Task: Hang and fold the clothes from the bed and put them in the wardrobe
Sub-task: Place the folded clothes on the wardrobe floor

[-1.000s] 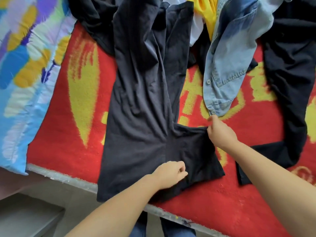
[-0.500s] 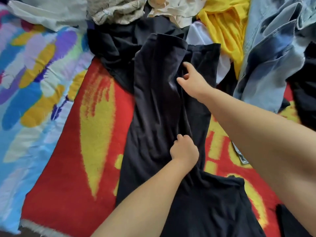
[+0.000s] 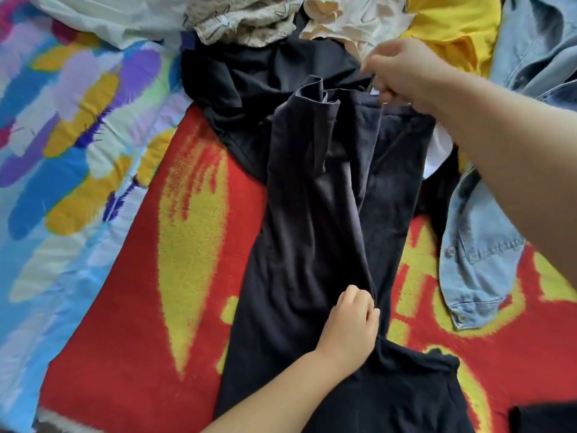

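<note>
A: Start with the hands. What is each one doing?

B: In the head view, the left hand [image 3: 349,326] sits low on the dark trousers [image 3: 312,239], fingers curled and pinching a ridge of cloth where the two legs meet. The right hand [image 3: 402,73] reaches to the far end of the garment and pinches the hem of the right-side leg between thumb and fingers, lifting it slightly.

A: And where do the trousers lie?

B: Spread lengthwise on the red and yellow blanket [image 3: 131,307] that covers the bed, waist end toward the person, leg ends toward the heap of clothes. The left-side leg is rumpled and its cuff stands open. Another black garment [image 3: 237,89] lies under the far end.

A: What surrounds them?

B: A denim shirt [image 3: 477,260] just to the right, a yellow garment [image 3: 452,29] and pale printed clothes [image 3: 243,26] beyond, and a multicoloured sheet [image 3: 62,151] to the left.

A: How will the trousers handle?

B: My judgement: light, limp, soft cloth, with no stiffness, so it will sag and crease wherever it is unsupported. It looks matte, not slippery. Best held at the hems and the waistband, pulled taut between both hands, one leg laid over the other before folding.

A: Any risk?

B: Dragging the black garment underneath along with it.
</note>
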A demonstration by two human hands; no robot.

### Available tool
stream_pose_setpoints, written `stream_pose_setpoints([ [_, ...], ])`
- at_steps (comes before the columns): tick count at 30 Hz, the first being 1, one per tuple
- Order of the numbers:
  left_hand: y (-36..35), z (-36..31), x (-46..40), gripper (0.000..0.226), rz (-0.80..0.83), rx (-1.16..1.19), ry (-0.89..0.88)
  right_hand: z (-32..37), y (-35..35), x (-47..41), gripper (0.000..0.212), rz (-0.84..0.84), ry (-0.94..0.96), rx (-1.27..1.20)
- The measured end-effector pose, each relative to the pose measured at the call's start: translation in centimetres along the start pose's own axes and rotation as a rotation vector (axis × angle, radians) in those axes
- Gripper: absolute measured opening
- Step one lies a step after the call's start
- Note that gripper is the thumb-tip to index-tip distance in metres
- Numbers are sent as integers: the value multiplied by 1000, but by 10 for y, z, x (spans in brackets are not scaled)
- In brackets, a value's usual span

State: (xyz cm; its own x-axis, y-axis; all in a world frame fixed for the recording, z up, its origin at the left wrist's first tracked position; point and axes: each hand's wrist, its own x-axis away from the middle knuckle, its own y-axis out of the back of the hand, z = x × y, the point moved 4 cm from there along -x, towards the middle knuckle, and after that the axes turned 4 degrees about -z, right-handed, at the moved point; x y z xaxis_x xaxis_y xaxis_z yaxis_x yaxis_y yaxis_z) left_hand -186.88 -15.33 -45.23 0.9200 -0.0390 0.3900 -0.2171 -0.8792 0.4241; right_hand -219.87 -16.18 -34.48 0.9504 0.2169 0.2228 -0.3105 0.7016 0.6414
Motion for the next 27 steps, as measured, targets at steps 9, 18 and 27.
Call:
stream_pose_setpoints([
  [9,-3,-7,-11,22,68,-16,71,-10,-54,31,64,403,167,362],
  [18,-6,0,-10,23,50,-8,71,12,-47,35,16,73,436,469],
  [27,-7,-3,-7,17,72,-115,-15,-20,64,32,27,-231,414,403],
])
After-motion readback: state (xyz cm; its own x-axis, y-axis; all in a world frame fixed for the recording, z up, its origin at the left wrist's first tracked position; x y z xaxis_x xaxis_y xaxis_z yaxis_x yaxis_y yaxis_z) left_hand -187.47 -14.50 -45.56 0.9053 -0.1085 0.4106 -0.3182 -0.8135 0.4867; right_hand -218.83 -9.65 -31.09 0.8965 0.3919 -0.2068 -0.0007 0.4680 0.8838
